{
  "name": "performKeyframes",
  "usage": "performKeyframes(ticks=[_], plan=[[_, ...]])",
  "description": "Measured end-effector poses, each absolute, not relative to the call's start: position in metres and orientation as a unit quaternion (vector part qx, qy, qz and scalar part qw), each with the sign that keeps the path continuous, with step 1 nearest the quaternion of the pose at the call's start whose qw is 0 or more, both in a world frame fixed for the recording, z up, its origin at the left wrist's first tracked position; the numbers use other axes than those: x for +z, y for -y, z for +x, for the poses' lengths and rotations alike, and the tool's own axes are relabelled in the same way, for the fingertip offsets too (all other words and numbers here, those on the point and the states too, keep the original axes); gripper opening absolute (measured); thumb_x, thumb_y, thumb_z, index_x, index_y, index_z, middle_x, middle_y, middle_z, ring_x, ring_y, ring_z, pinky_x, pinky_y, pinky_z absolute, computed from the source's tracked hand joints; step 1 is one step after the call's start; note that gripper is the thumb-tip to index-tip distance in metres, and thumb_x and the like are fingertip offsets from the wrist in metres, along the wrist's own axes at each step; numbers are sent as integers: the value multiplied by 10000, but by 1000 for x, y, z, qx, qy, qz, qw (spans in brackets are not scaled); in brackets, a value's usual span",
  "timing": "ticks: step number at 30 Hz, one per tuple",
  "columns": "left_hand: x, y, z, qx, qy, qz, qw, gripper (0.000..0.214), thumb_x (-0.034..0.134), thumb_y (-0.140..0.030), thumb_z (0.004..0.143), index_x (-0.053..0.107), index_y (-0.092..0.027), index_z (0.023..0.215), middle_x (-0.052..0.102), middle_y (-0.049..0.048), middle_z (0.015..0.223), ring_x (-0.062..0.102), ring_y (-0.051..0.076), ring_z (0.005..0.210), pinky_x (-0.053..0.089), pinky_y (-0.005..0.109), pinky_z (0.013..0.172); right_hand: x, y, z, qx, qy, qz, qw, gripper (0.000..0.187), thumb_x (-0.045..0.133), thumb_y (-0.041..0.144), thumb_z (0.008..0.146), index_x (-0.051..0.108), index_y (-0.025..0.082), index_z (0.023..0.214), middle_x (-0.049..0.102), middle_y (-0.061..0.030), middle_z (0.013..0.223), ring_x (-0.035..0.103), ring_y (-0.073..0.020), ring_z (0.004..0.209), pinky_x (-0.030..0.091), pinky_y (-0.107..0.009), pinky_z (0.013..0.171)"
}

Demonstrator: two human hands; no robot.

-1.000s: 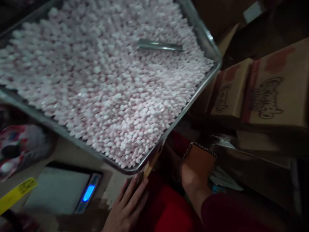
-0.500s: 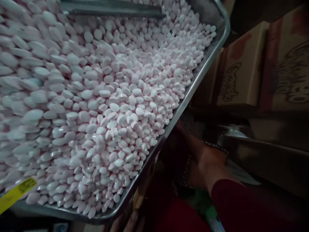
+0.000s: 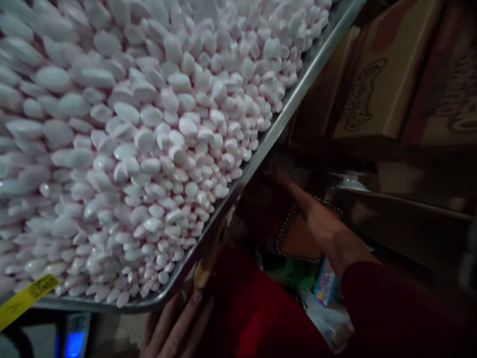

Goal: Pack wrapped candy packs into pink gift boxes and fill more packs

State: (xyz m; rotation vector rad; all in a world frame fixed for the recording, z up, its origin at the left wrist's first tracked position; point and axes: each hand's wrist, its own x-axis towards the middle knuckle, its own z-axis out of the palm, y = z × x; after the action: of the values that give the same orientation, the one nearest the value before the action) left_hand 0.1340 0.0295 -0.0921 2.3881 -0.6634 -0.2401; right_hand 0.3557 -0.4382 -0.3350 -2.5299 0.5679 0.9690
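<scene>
A metal tray (image 3: 274, 127) full of pale pink tablet-shaped candies (image 3: 149, 144) fills the left and top of the view. At the bottom, just under the tray's near corner, is my left hand (image 3: 179, 325). Its fingers are stretched out, slightly apart and pointing up, close to a tan wooden edge (image 3: 202, 276). Nothing is seen in the fingers, and the thumb is hidden. Whether the fingertips touch the wood I cannot tell. My right hand is out of view.
A yellow labelled strip (image 3: 28, 301) and a lit blue display (image 3: 74, 343) lie at lower left. My maroon-clothed lap (image 3: 253, 313) and bare foot (image 3: 320, 223), beside a beaded sandal (image 3: 298, 236), are right of the tray. Cardboard boxes (image 3: 380, 84) stand at upper right.
The view has shifted closer to the tray's near corner, and the metal scoop at the top has left the picture. More of my left hand shows. The display has come into view lit.
</scene>
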Motion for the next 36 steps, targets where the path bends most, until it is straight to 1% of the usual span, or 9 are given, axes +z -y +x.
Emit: performKeyframes(ticks=[2, 5, 7, 10, 15, 24, 29, 34, 36], plan=[[-87, -25, 130, -104, 211, 914, 332, 584, 538, -359, 1028, 483, -365, 1609, 498, -15, 1638, 235, 297, 1640, 60, 499, 1401, -306, 459, 324, 319, -195, -918, 135, 529, 615, 332, 1005, 551, 96, 1474, 573, -204, 1526, 483, -298, 1449, 371, -438, 1228], [-86, -20, 130, -94, 207, 924, 307, 682, 603, -180, 983, 453, -364, 1623, 391, -26, 1706, 240, 306, 1637, 73, 542, 1393, -257, 492, 251, 198, -251, -947, 27, 689, 523, 409, 1027, 351, 125, 1630, 294, -219, 1719, 246, -323, 1610, 227, -515, 1305], [-87, -17, 132, -66, 205, 936, 280, 774, 697, -125, 921, 460, -374, 1614, 335, -8, 1734, 270, 334, 1626, 127, 598, 1377, -230, 508, 197, 176, -327, -928, -28, 774, 445, 515, 1044, 242, 108, 1670, 218, -262, 1733, 222, -357, 1619, 232, -556, 1292], [-86, -12, 137, -41, 184, 945, 268, 846, 765, -119, 882, 441, -389, 1616, 299, 13, 1751, 286, 355, 1620, 185, 652, 1349, -209, 523, 141, 291, -361, -886, -25, 920, 442, 607, 1030, 93, 81, 1699, 131, -292, 1750, 169, -380, 1633, 222, -556, 1288], [-80, -7, 141, -41, 186, 937, 292, 664, 675, -188, 974, 481, -348, 1588, 309, 0, 1750, 269, 355, 1623, 149, 622, 1349, -209, 536, 138, 384, -336, -860, 8, 1121, 540, 746, 947, -28, 162, 1718, 59, -271, 1769, 155, -435, 1625, 216, -560, 1282], [-83, -9, 145, 11, 180, 956, 230, 617, 773, -128, 874, 635, -352, 1432, 489, 96, 1631, 401, 362, 1563, 256, 640, 1306, -212, 523, 152, 341, -397, -850, 66, 1152, 660, 726, 878, 83, 187, 1717, 91, -262, 1763, 165, -469, 1611, 239, -553, 1271], [-72, 5, 127, 70, 186, 960, 196, 645, 740, -71, 878, 626, -323, 1460, 527, 119, 1601, 430, 349, 1548, 282, 611, 1312, -209, 527, 158, 299, -416, -858, 38, 1080, 768, 739, 769, 332, 268, 1638, 397, -211, 1618, 413, -447, 1475, 378, -573, 1159], [-119, 99, 114, 15, 224, 913, 340, 563, 674, -61, 897, 667, -306, 1404, 644, 98, 1473, 570, 299, 1441, 439, 511, 1247, -208, 544, 185, 300, -340, -891, -22, 900, 865, 699, 704, 633, 135, 1365, 544, -265, 1450, 458, -479, 1418, 337, -662, 1150], [-164, 146, 143, -58, 92, 908, 404, 446, 633, -127, 936, 676, -244, 1365, 679, 130, 1405, 641, 284, 1355, 527, 464, 1159, -212, 546, 215, 263, -328, -906, 47, 739, 823, 686, 770, 707, 124, 1236, 613, -254, 1377, 535, -436, 1369, 405, -582, 1144]])
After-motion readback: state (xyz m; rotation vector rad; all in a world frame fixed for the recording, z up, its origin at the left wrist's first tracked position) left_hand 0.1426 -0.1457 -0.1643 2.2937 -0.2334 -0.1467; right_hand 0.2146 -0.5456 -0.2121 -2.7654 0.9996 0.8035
